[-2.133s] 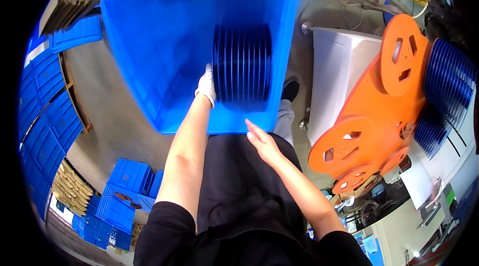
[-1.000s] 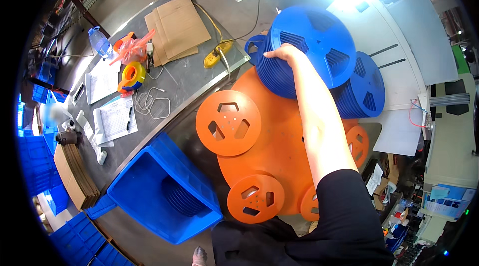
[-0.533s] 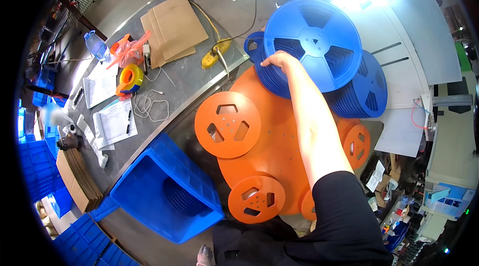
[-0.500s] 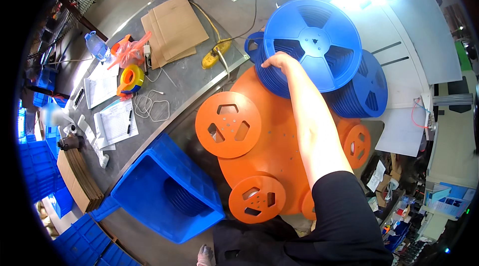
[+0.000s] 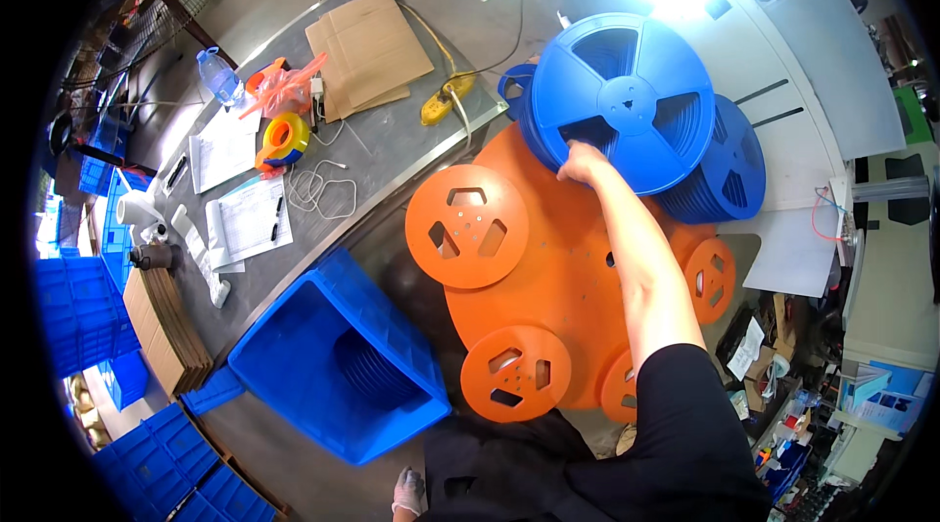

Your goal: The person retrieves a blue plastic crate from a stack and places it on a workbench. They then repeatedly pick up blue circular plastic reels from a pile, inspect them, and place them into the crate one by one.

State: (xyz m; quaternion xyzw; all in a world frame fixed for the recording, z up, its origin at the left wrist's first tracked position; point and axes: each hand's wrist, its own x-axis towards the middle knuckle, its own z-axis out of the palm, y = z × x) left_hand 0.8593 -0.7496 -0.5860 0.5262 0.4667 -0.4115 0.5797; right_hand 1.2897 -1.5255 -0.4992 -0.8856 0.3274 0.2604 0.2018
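Observation:
A tall stack of blue plastic reels (image 5: pixel 627 103) rests on a large orange turntable-like plate (image 5: pixel 558 272). My right hand (image 5: pixel 585 162) is at the near left rim of this stack. Its fingers hook into a cut-out of the reels and are closed around the edge; the fingertips are partly hidden inside. Behind it to the right leans a second stack of blue reels (image 5: pixel 729 165). My left hand (image 5: pixel 408 493), in a pale glove, hangs low beside my dark trousers. Its fingers hang loosely extended, and nothing shows in it.
Orange discs (image 5: pixel 467 226) with cut-outs sit around the plate's rim. A blue bin (image 5: pixel 294 365) holding several blue reels stands at the near left. The grey table (image 5: pixel 382 165) carries cardboard sheets (image 5: pixel 370 52), tape rolls (image 5: pixel 284 138), papers, a cable and a yellow power strip (image 5: pixel 447 101).
My right hand has moved from the left side of the reel stack to its near cut-out, where the fingers now reach in. The whole view has shifted slightly. My left hand still hangs low.

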